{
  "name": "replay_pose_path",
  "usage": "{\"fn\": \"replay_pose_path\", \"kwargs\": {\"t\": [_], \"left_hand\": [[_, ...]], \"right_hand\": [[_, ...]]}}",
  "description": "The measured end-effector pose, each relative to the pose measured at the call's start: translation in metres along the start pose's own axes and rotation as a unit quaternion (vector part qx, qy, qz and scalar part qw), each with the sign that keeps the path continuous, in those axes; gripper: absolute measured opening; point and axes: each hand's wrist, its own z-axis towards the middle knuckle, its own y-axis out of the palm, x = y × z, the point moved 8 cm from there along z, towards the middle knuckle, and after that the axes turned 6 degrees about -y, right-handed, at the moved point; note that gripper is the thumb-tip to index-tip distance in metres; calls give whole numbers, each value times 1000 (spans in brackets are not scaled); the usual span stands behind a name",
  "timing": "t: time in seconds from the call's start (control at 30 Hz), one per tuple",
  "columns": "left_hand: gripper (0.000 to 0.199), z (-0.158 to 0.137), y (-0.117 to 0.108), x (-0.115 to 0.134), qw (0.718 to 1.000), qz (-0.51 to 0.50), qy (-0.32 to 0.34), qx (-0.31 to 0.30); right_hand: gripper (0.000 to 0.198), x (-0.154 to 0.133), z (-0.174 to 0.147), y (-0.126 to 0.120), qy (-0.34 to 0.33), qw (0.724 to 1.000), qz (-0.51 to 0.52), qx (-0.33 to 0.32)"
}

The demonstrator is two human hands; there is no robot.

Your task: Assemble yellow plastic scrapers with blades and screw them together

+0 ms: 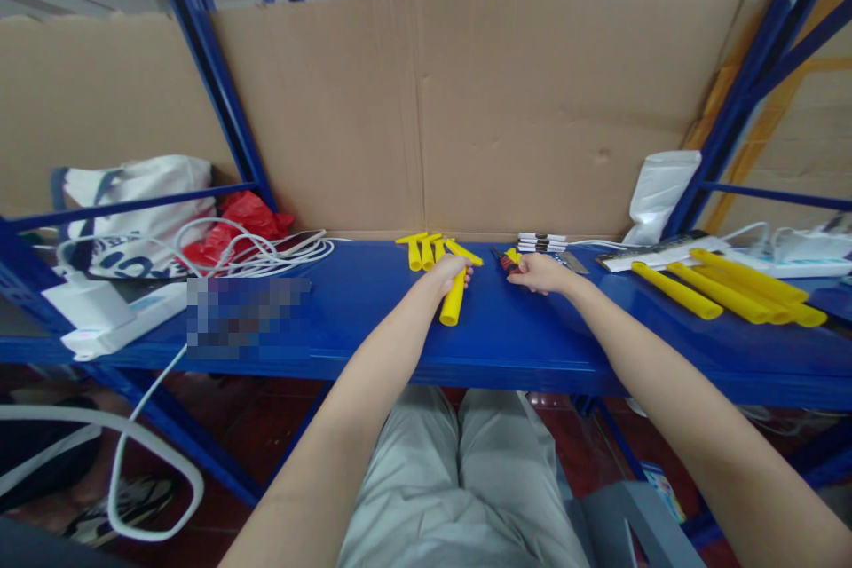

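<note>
My left hand is closed around a yellow plastic tube, whose open round end points toward me. To the right, my right hand grips a small dark red and black object with a thin dark tip; its exact kind is unclear. This tip points left, toward the tube but apart from it. Behind my left hand lie several yellow T-shaped pieces. A small yellow bit shows beside my right fingers, partly hidden.
Longer yellow tubes lie at right near a white pouch. Black-and-white packets sit behind my right hand. White cables, a power strip and a cloth bag occupy the left. Cardboard walls the back.
</note>
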Motion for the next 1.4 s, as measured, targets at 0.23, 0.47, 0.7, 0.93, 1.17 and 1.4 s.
{"fn": "replay_pose_path", "kwargs": {"t": [0.23, 0.47, 0.7, 0.93, 1.17, 1.4], "left_hand": [[16, 0, 1, 0, 1000, 3, 6, -5], [14, 2, 0, 0, 1000, 1, 8, -8], [11, 2, 0, 0, 1000, 1, 10, -2], [11, 2, 0, 0, 1000, 0, 8, -5], [14, 2, 0, 0, 1000, 4, 7, -4], [13, 2, 3, -1, 1000, 10, 3, -16]], "right_hand": [[32, 34, 5, -35, 37, 989, -47, 139], [44, 105, -3, -48, 154, 964, -159, 150], [48, 118, 4, -22, 182, 968, -165, 43], [47, 115, 8, -16, 166, 968, -176, 62], [43, 101, 9, -20, 140, 969, -188, 80], [23, 105, 11, -30, 149, 968, -150, 131]]}}
